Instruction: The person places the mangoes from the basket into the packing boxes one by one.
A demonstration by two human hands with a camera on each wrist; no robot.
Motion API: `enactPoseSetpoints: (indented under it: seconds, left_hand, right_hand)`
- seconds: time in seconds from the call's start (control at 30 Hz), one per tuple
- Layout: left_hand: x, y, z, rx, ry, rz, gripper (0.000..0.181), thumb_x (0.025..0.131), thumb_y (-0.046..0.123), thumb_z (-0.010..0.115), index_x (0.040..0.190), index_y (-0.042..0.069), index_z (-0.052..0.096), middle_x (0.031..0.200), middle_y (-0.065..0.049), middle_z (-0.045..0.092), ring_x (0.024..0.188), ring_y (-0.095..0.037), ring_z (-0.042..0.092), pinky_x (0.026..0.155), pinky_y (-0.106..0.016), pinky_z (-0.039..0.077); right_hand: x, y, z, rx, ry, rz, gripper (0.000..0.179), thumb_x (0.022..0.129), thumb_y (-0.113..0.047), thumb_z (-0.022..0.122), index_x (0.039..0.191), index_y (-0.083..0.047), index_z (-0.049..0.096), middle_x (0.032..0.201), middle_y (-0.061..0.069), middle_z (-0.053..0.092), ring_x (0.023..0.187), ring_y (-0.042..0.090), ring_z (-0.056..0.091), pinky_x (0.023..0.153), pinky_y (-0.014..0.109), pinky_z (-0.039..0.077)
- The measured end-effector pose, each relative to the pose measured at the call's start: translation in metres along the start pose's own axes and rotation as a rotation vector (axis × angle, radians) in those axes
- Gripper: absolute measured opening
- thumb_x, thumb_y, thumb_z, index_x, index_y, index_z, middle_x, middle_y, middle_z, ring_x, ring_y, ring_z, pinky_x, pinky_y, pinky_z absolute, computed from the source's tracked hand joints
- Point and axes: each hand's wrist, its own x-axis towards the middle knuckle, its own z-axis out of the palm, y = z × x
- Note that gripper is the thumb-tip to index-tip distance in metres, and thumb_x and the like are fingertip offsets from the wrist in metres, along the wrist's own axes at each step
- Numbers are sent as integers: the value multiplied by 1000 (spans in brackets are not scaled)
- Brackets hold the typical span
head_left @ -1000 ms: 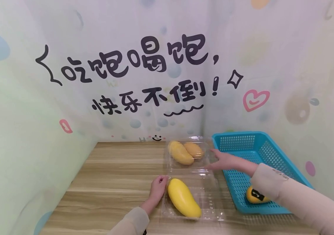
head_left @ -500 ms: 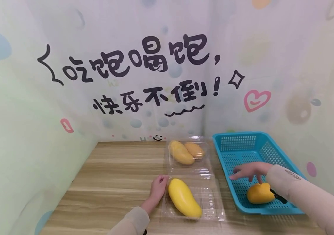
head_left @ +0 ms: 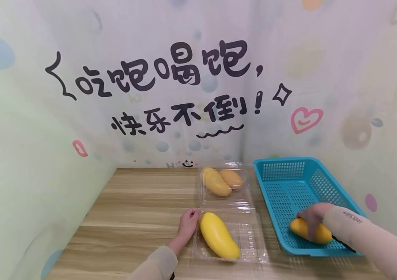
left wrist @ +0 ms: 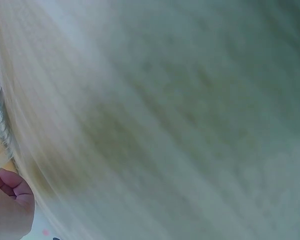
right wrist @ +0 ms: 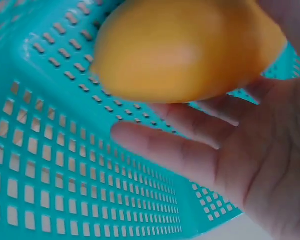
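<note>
In the basket, my right hand grips an orange-yellow mango, thumb on one side and fingers on the other. The right wrist view shows this mango close up, with several fingers stretched along its underside. My left hand has its fingers curled at the left edge of a clear plastic clamshell box, pinching its rim. A long, bright yellow mango lies in the box's near half. In the left wrist view, the left hand shows only at the lower left corner.
The blue perforated basket stands right of the box on the wooden table. Two mangoes show through clear plastic at the box's far half; whether they lie in or under it, I cannot tell. A printed curtain closes off the back.
My right hand has moved from beside the far half of the box into the basket and taken hold of the mango there, which has turned slightly. My left hand stays at the box's edge.
</note>
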Motion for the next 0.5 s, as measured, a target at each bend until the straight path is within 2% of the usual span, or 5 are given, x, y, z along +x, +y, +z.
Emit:
enactPoseSetpoints:
  seconds: [0.17, 0.33, 0.5]
  left_hand:
    - [0, 0, -1, 8, 2, 12, 35, 91, 28, 56, 70, 0, 53, 55, 6, 41, 44, -2, 36, 44, -19, 32]
    - [-2, 2, -1, -9, -3, 13, 35, 91, 28, 56, 73, -2, 53, 56, 5, 41, 42, -1, 36, 43, -19, 32]
    - [-2, 4, -1, -14, -12, 2, 35, 91, 28, 56, 74, -3, 53, 55, 4, 41, 41, -2, 36, 42, -18, 32]
  right_hand:
    - [1, 1, 4, 47, 3, 29, 75, 63, -23, 79, 129, -8, 46, 118, 19, 50, 95, 36, 43, 75, 56, 42]
    - [6, 2, 9, 31, 34, 37, 74, 64, -23, 78, 129, -8, 47, 113, 19, 51, 91, 35, 44, 73, 56, 42]
    - [11, 4, 9, 36, 26, 47, 79, 63, -26, 79, 132, -7, 45, 116, 20, 50, 90, 35, 43, 74, 57, 41]
